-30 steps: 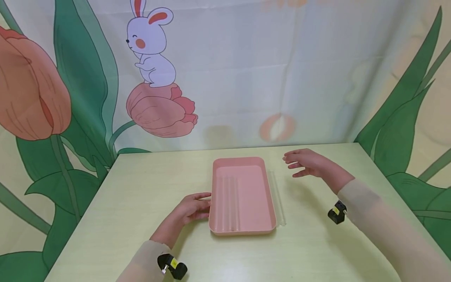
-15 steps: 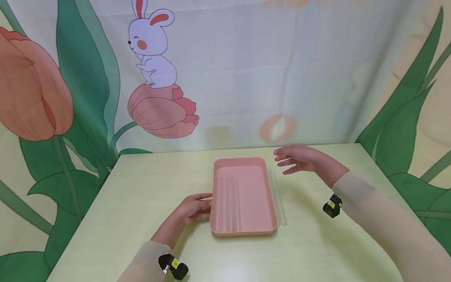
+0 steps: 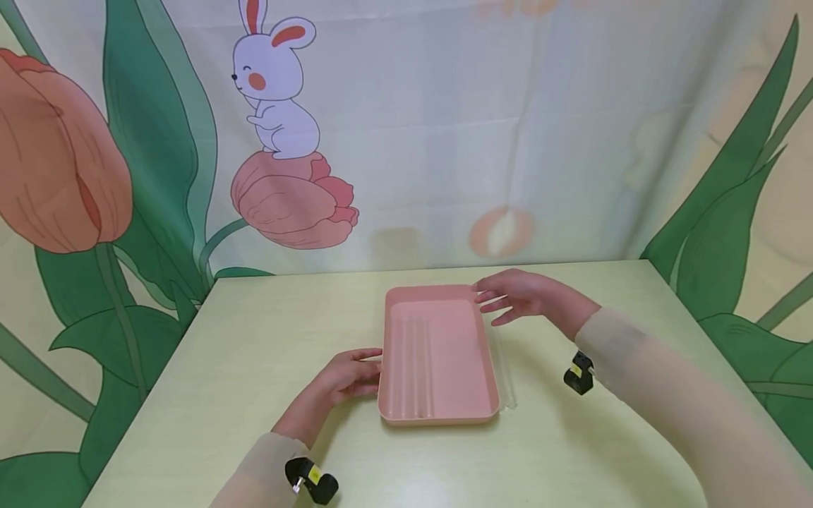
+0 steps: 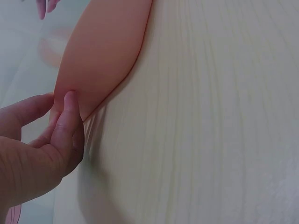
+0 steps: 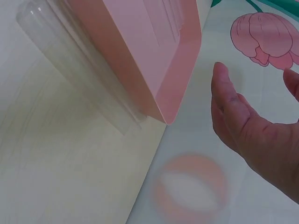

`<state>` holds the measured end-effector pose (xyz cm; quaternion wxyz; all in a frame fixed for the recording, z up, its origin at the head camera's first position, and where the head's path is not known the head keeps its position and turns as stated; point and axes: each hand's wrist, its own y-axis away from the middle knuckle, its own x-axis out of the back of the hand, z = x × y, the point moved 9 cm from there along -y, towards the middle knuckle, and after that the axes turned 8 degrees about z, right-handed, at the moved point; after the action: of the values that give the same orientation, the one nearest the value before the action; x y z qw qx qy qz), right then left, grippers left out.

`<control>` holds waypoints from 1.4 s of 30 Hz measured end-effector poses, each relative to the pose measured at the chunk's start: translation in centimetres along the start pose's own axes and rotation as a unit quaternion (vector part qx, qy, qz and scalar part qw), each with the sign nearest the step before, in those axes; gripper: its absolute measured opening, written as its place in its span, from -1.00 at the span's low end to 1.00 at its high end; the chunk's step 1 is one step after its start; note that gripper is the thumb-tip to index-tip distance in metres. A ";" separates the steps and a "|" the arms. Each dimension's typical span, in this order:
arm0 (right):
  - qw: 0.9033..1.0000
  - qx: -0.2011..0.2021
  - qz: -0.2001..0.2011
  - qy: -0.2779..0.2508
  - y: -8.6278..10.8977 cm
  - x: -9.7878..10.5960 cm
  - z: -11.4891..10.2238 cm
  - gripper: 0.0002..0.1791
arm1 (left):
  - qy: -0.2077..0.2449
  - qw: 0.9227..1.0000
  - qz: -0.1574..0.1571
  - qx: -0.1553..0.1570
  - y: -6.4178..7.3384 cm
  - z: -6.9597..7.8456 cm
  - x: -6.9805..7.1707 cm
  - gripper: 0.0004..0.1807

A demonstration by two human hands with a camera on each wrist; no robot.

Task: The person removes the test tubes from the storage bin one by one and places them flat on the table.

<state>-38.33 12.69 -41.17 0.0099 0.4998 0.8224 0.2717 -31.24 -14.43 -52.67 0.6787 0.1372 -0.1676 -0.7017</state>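
Observation:
A pink rectangular tray (image 3: 459,360) lies on the table, with several clear tubes (image 3: 417,367) side by side along its left half. On the table along the tray's right wall lie more clear tubes (image 3: 506,381), with their far ends partly hidden in the head view. My left hand (image 3: 352,374) touches the tray's left wall with loosely bent fingers. In the left wrist view, thumb and fingertips (image 4: 71,98) rest against the wall's outside. Over the tray's far right corner hovers my right hand (image 3: 517,293), its fingers spread and holding nothing.
The pale wooden table (image 3: 273,331) reaches back to a printed cloth (image 3: 419,141) with a rabbit and tulips. A small black camera (image 3: 311,480) sits on the left wrist, and another black camera (image 3: 579,374) on the right.
My right hand has moved left, from right of the tray to its far right corner. My left hand, the tray and the tubes stay in place.

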 end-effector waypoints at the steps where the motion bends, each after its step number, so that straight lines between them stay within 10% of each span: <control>1: 1.000 -0.001 -0.001 0.001 -0.2 -0.2 0.0 -0.35 | 0.000 1.000 0.001 0.000 0.0 0.0 0.0 -0.43; 42: 0.990 -0.099 0.043 -0.094 -7.1 -8.0 4.2 -0.54 | -0.005 1.000 0.020 0.011 0.1 -0.1 0.5 -0.46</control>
<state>-38.90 5.44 -50.00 0.1249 0.5546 0.7644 0.3042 -31.19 -14.90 -52.68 0.6902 0.1382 -0.1811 -0.6869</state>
